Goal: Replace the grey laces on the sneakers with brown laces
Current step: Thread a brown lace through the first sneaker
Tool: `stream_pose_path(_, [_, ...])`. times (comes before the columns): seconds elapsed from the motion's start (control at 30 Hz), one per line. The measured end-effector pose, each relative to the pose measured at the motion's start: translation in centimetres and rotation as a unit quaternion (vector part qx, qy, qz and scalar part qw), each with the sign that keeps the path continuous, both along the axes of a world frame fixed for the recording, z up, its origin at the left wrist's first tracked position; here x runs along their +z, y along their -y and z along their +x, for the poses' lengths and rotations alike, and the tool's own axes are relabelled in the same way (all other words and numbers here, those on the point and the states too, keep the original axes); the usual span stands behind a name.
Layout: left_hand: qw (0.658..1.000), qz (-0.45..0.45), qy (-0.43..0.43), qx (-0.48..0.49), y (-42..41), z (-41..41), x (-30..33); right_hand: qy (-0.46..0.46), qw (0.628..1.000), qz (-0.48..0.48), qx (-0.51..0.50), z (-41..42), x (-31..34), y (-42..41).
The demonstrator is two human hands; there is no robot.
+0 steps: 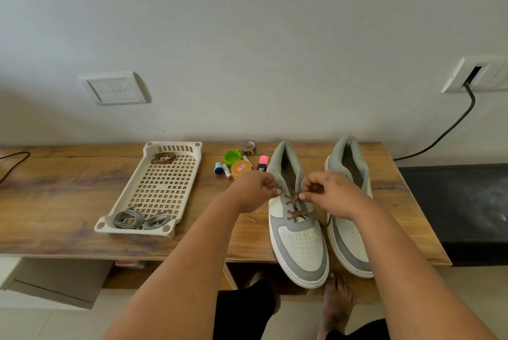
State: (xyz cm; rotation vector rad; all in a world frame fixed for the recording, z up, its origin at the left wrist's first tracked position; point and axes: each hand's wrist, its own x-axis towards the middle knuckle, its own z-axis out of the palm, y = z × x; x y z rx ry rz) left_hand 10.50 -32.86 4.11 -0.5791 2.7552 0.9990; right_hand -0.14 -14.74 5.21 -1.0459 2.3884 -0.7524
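Two grey-and-white sneakers stand side by side on the wooden table, toes toward me. The left sneaker (298,243) has a brown lace (295,206) crossed through its lower eyelets. My left hand (254,191) pinches one end of that lace at the shoe's left side. My right hand (331,194) pinches the other end just right of the eyelets. The right sneaker (349,235) lies partly behind my right wrist; its eyelets are hidden. Two bundles of grey laces (141,220) lie at the near end of a cream perforated tray (160,188). A coiled brown lace (163,158) lies at its far end.
Small items sit behind the sneakers: a green cap (231,157), an orange round tin (241,169), a pink highlighter (263,163), small tubes and a tape roll (248,147). A wall stands right behind the table. A black cable (450,127) hangs from a wall socket.
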Motion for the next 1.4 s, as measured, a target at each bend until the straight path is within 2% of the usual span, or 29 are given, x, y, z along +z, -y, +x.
stream_pose_path(0.17, [0.999,0.03,-0.029,0.025,0.8,0.5,0.2,0.004,0.996,-0.081,-0.032,-0.5,0.0,-0.4])
stream_pose_path(0.4, [0.997,-0.057,-0.036,-0.027,1.2,0.1,0.8,-0.039,0.996,-0.071,-0.034,-0.6,-0.3,-0.4])
stream_pose_path(0.5, [0.996,-0.087,-0.013,-0.033,1.4,0.0,1.0,-0.027,0.996,-0.072,-0.038,-0.6,-0.4,-0.5])
stream_pose_path(0.63, [0.982,-0.177,0.039,-0.043,1.2,0.2,1.5,-0.031,0.996,-0.062,-0.059,-0.8,0.1,-0.4])
stream_pose_path(0.67, [0.978,-0.204,0.032,-0.043,1.1,0.2,1.6,-0.04,0.995,-0.061,-0.068,-0.9,0.5,-0.5])
stream_pose_path(0.73, [0.973,-0.217,-0.074,-0.017,0.6,0.3,1.8,-0.013,0.99,-0.089,-0.105,-1.1,1.4,-0.8])
stream_pose_path(0.77, [0.968,-0.195,-0.16,0.007,0.2,0.3,1.9,0.054,0.979,-0.139,-0.139,-1.1,1.8,-0.9])
stream_pose_path(0.83, [0.954,-0.11,-0.275,0.043,-1.0,-0.4,2.3,0.22,0.924,-0.253,-0.183,-0.9,2.3,-1.0])
stream_pose_path(0.9, [0.962,-0.011,-0.272,0.03,-2.7,-1.4,2.6,0.286,0.889,-0.313,-0.171,-0.9,2.5,-0.9])
stream_pose_path(0.97, [0.97,0.06,-0.234,-0.001,-4.3,-1.8,2.7,0.304,0.876,-0.339,-0.158,-0.8,2.4,-0.5])
stream_pose_path(1.03, [0.965,0.154,-0.213,0.001,-4.7,-1.8,2.7,0.304,0.873,-0.342,-0.169,-0.7,2.3,-0.3])
stream_pose_path(1.1, [0.932,0.294,-0.205,0.062,-4.5,-1.5,3.0,0.29,0.881,-0.331,-0.171,-1.0,1.8,-0.5])
stream_pose_path(1.2, [0.837,0.456,-0.215,0.212,-3.0,-1.0,3.4,0.295,0.887,-0.317,-0.159,-1.3,1.2,-1.2])
stream_pose_path(1.23, [0.828,0.455,-0.219,0.243,-2.3,-0.9,3.0,0.308,0.882,-0.32,-0.156,-1.6,1.1,-1.4])
stream_pose_path(1.27, [0.835,0.431,-0.218,0.264,-1.8,-0.7,2.7,0.323,0.876,-0.324,-0.151,-1.8,1.0,-1.7])
stream_pose_path(1.4, [0.902,0.272,-0.184,0.279,-0.9,-0.4,1.3,0.317,0.879,-0.326,-0.146,-2.2,0.6,-2.3])
